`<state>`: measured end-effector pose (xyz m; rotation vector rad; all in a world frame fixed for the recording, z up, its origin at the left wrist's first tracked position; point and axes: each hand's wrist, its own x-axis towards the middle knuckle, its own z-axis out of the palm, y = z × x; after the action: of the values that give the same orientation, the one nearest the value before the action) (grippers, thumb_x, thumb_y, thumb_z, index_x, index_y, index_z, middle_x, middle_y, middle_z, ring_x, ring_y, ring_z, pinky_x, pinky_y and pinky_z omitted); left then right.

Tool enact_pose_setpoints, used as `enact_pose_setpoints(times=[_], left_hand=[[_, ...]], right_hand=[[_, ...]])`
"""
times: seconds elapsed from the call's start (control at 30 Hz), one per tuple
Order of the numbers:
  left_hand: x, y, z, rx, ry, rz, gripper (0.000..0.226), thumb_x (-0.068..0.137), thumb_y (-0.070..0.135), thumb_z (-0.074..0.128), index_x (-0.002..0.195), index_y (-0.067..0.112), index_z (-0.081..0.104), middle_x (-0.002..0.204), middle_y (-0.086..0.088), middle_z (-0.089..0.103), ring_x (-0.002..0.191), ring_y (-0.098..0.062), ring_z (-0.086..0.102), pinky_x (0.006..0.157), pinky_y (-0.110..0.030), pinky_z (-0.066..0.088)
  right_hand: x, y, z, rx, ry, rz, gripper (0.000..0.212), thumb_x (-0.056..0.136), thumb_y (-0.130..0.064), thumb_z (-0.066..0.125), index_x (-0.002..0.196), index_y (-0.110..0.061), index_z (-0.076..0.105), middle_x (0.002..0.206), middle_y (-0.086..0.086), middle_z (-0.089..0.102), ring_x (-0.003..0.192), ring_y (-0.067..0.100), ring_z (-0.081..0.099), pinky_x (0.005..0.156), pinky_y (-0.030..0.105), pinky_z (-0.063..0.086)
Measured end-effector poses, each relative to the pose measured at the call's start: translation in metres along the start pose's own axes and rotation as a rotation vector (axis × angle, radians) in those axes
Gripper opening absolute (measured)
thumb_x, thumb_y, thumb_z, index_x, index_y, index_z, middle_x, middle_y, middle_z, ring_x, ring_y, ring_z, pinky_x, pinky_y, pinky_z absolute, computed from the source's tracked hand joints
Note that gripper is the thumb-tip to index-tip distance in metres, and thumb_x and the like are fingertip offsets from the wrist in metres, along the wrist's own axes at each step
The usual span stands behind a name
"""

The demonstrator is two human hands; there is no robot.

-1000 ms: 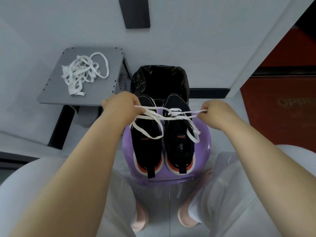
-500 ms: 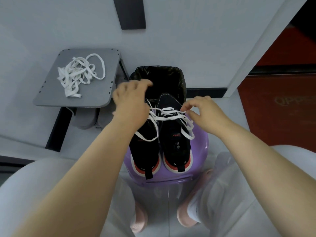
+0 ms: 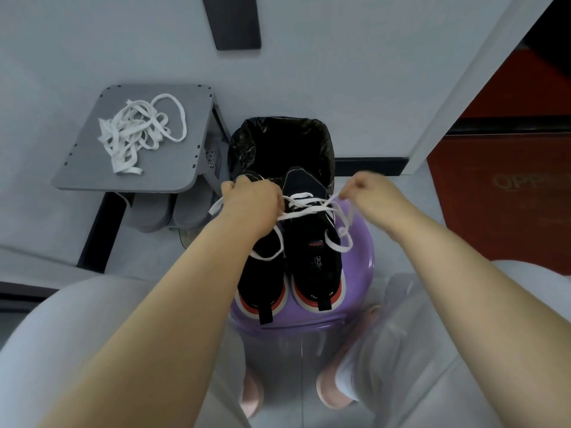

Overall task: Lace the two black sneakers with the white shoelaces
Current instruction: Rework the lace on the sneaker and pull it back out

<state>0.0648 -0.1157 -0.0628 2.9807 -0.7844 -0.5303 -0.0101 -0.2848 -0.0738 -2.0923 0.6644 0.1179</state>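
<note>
White shoelace [image 3: 304, 208] ends are back in our hands: left hand [image 3: 250, 205] and right hand [image 3: 367, 193], loose a moment ago, now clamp one each, drawn apart over the right black sneaker [image 3: 315, 242] on the purple stool [image 3: 361, 257]. We judge another crossing is being tightened.

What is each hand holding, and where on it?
Both hold the white shoelace threaded in one sneaker: the left hand grips one free strand near its tip, the right hand pinches the other partway along.

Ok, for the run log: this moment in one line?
left hand grips shoelace; right hand pinches shoelace; shoelace crossed over one sneaker; spare laces on grey stand
</note>
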Motion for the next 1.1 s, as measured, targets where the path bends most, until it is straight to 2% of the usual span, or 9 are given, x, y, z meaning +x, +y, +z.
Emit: enact_pose_setpoints(times=[0.1, 0.17, 0.33, 0.5, 0.63, 0.73, 0.8, 0.97, 1.1], left_hand=[[-0.002, -0.01, -0.011, -0.039, -0.066, -0.092, 0.021, 0.096, 0.019, 0.049, 0.091, 0.037, 0.06, 0.114, 0.001, 0.058, 0.12, -0.027, 0.036, 0.098, -0.04, 0.024], [-0.005, -0.018, -0.02, -0.2, -0.111, -0.101, 0.02, 0.097, 0.024, 0.045, 0.083, 0.032, 0.056, 0.113, -0.001, 0.059, 0.118, -0.028, 0.042, 0.1, -0.039, 0.03], [-0.018, -0.019, -0.041, -0.887, 0.139, -0.141, 0.023, 0.1, 0.016, 0.036, 0.09, 0.014, 0.056, 0.1, -0.009, 0.063, 0.086, -0.017, 0.061, 0.086, -0.039, 0.044], [-0.017, -0.028, -0.058, -1.786, 0.486, -0.289, 0.028, 0.096, -0.001, 0.027, 0.081, 0.014, 0.046, 0.059, 0.002, 0.048, 0.047, -0.008, 0.047, 0.061, -0.025, 0.052], [-0.015, -0.044, -0.054, -1.47, 0.827, -0.356, 0.027, 0.095, 0.007, 0.028, 0.079, 0.024, 0.042, 0.074, 0.001, 0.046, 0.058, -0.008, 0.038, 0.056, -0.022, 0.034], [-0.015, -0.048, -0.049, -1.127, 0.953, -0.298, 0.021, 0.094, 0.013, 0.029, 0.084, 0.028, 0.041, 0.094, 0.0, 0.049, 0.081, -0.012, 0.044, 0.074, -0.024, 0.037], [-0.014, -0.043, -0.048, -0.891, 0.902, -0.229, 0.019, 0.088, 0.018, 0.034, 0.093, 0.024, 0.051, 0.095, 0.002, 0.052, 0.087, -0.015, 0.047, 0.079, -0.028, 0.038], [-0.011, -0.016, -0.023, -0.169, 0.292, -0.012, 0.02, 0.085, 0.036, 0.05, 0.098, 0.036, 0.066, 0.116, 0.002, 0.056, 0.114, -0.029, 0.044, 0.086, -0.036, 0.031], [-0.011, -0.008, -0.001, -0.076, 0.069, 0.014, 0.016, 0.091, 0.039, 0.052, 0.101, 0.038, 0.065, 0.13, 0.005, 0.046, 0.122, -0.026, 0.029, 0.097, -0.037, 0.023]], right_hand=[[-0.001, -0.011, -0.024, 0.848, 0.074, 0.14, 0.023, 0.092, -0.008, 0.043, 0.072, -0.011, 0.053, 0.067, 0.005, 0.068, 0.073, 0.019, 0.065, 0.078, 0.03, 0.05], [-0.005, -0.014, -0.029, 1.072, 0.039, 0.121, 0.026, 0.095, -0.008, 0.039, 0.07, -0.011, 0.047, 0.051, 0.002, 0.059, 0.058, 0.018, 0.06, 0.072, 0.032, 0.052], [-0.006, -0.001, -0.009, -0.021, 0.08, -0.159, 0.009, 0.089, -0.019, 0.055, 0.08, -0.019, 0.053, 0.063, -0.008, 0.049, 0.057, 0.008, 0.045, 0.056, 0.021, 0.034], [-0.007, 0.004, 0.002, -0.392, -0.118, -0.16, 0.012, 0.087, -0.029, 0.062, 0.081, -0.02, 0.067, 0.08, -0.003, 0.06, 0.079, 0.015, 0.056, 0.063, 0.024, 0.04], [-0.006, -0.014, -0.011, 0.276, 0.155, -0.161, 0.025, 0.088, -0.013, 0.057, 0.065, -0.022, 0.062, 0.069, -0.017, 0.061, 0.065, -0.007, 0.052, 0.065, 0.005, 0.038], [-0.003, -0.022, -0.024, 1.063, 0.246, -0.117, 0.03, 0.082, -0.009, 0.05, 0.054, -0.019, 0.056, 0.058, -0.009, 0.057, 0.061, 0.004, 0.053, 0.068, 0.017, 0.044], [-0.001, -0.022, -0.025, 1.249, 0.24, -0.035, 0.029, 0.086, -0.009, 0.045, 0.057, -0.015, 0.047, 0.049, -0.003, 0.05, 0.053, 0.011, 0.05, 0.064, 0.025, 0.045], [0.0, -0.003, -0.003, -0.021, 0.105, -0.189, 0.015, 0.087, -0.027, 0.061, 0.075, -0.02, 0.055, 0.071, -0.01, 0.058, 0.069, 0.008, 0.053, 0.065, 0.027, 0.039], [-0.003, 0.006, 0.01, -0.31, -0.087, -0.183, 0.016, 0.087, -0.03, 0.062, 0.084, -0.016, 0.068, 0.094, 0.002, 0.069, 0.093, 0.017, 0.062, 0.082, 0.032, 0.048]])
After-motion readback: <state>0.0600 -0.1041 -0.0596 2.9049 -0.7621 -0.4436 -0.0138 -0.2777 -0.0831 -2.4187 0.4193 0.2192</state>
